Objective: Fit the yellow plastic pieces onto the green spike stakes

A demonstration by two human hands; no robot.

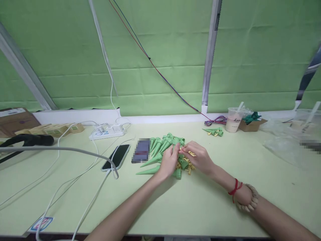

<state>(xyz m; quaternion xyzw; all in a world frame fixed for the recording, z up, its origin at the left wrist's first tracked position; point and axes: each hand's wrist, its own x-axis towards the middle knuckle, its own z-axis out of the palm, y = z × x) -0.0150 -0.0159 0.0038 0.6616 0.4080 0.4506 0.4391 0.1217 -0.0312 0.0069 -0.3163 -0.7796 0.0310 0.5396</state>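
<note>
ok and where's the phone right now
In the head view, the phone lies left of the left hand and green spikes, nearer the camera than the white power strip.

The person's left forearm (134, 206) and right forearm (276, 218) slant inward from below. The left hand (168, 162) grips with its thumb (176, 148) extended upward; the right hand (200, 156), knuckles up, pinches with bent fingers, its fingertips (184, 149) just beside the left thumb.
</note>
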